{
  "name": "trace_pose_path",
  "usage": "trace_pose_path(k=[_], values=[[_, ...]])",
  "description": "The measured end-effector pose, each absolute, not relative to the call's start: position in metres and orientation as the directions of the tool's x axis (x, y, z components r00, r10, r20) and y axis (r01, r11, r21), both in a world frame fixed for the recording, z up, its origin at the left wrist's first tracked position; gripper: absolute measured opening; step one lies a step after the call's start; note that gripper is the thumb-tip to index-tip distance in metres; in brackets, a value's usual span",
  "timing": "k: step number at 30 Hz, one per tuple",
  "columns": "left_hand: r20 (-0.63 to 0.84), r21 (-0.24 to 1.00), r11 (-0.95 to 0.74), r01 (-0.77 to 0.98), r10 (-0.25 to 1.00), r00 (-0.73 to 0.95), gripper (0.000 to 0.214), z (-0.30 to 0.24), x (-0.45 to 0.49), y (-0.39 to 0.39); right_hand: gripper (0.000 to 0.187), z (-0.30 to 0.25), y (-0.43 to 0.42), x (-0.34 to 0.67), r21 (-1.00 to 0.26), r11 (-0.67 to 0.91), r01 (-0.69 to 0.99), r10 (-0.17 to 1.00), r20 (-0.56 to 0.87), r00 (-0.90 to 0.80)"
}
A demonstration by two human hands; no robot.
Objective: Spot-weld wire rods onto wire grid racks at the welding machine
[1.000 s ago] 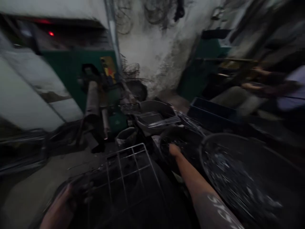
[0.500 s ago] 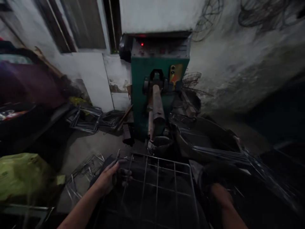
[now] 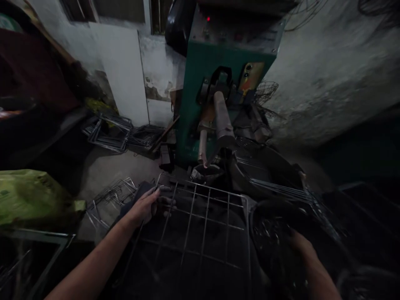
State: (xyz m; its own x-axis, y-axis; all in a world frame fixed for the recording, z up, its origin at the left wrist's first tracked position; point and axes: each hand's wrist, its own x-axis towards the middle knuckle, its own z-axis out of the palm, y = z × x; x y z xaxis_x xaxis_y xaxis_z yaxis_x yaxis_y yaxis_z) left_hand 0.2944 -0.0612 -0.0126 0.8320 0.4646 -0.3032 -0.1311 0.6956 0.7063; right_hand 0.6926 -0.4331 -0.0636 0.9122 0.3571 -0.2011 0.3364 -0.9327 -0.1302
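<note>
A wire rack (image 3: 203, 216) with a square grid lies across my lap over dark cloth. My left hand (image 3: 153, 204) grips its upper left side, thumb on the near side and fingers reaching past the wires. On the right, my right hand (image 3: 296, 241) is down in a dark round tub (image 3: 258, 208). Shiny small metal pieces (image 3: 275, 233) show faintly inside that tub. The fingers of my right hand are lost in the dark, so what they touch cannot be made out.
Ahead stands a green machine (image 3: 195, 83) with a red light and two protruding arms. A phone (image 3: 251, 77) rests on its front. Wire frames (image 3: 111, 133) are stacked on the left floor, near a yellow-green sack (image 3: 31, 200). Long rods lie across a basin (image 3: 242, 175) at the right.
The view has tipped downward and moved nearer the machine. My left hand keeps its hold on the wire rack. My right hand stays in the tub.
</note>
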Motion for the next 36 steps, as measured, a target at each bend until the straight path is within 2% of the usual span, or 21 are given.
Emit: trace_pose_path(k=[2, 6, 8, 10, 12, 14, 16, 18, 20, 33, 36], values=[[-0.282, 0.710, 0.690, -0.142, 0.463, 0.840, 0.039, -0.014, 0.294, -0.062, 0.015, -0.037, -0.439, 0.683, -0.225, -0.941, 0.253, 0.302, -0.217, 0.928], [-0.271, 0.743, 0.659, -0.120, 0.460, 0.845, 0.039, -0.010, 0.293, -0.066, 0.026, 0.022, -0.421, 0.644, -0.449, -0.846, 0.288, 0.324, -0.005, 0.946], [-0.278, 0.752, 0.651, -0.097, 0.448, 0.849, 0.037, -0.007, 0.293, -0.068, 0.035, 0.047, -0.396, 0.613, -0.563, -0.750, 0.347, 0.378, 0.065, 0.924], [-0.281, 0.751, 0.654, -0.089, 0.439, 0.853, 0.035, -0.006, 0.294, -0.070, 0.039, 0.064, -0.364, 0.577, -0.627, -0.624, 0.467, 0.490, 0.152, 0.858], [-0.273, 0.746, 0.659, -0.095, 0.433, 0.859, 0.034, -0.008, 0.294, -0.070, 0.032, 0.073, -0.330, 0.539, -0.580, -0.473, 0.663, 0.661, 0.265, 0.703], [-0.261, 0.746, 0.657, -0.103, 0.432, 0.863, 0.035, -0.012, 0.293, -0.070, 0.026, 0.074, -0.299, 0.506, -0.451, -0.365, 0.815, 0.799, 0.298, 0.522], [-0.248, 0.748, 0.655, -0.110, 0.429, 0.869, 0.037, -0.016, 0.292, -0.070, 0.027, 0.071, -0.274, 0.480, -0.293, -0.333, 0.896, 0.882, 0.239, 0.406], [-0.239, 0.748, 0.653, -0.119, 0.433, 0.869, 0.037, -0.017, 0.289, -0.069, 0.029, 0.064, -0.258, 0.461, -0.154, -0.346, 0.925, 0.919, 0.142, 0.367], [-0.242, 0.751, 0.649, -0.124, 0.445, 0.862, 0.037, -0.016, 0.286, -0.069, 0.029, 0.058, -0.248, 0.449, -0.081, -0.343, 0.936, 0.934, 0.074, 0.349], [-0.233, 0.732, 0.669, -0.124, 0.417, 0.879, 0.036, -0.012, 0.284, -0.066, 0.031, 0.044, -0.227, 0.445, -0.064, -0.382, 0.922, 0.923, 0.029, 0.385], [-0.237, 0.726, 0.677, -0.121, 0.412, 0.880, 0.036, -0.012, 0.285, -0.066, 0.033, 0.046, -0.227, 0.447, -0.099, -0.334, 0.937, 0.942, -0.007, 0.335]])
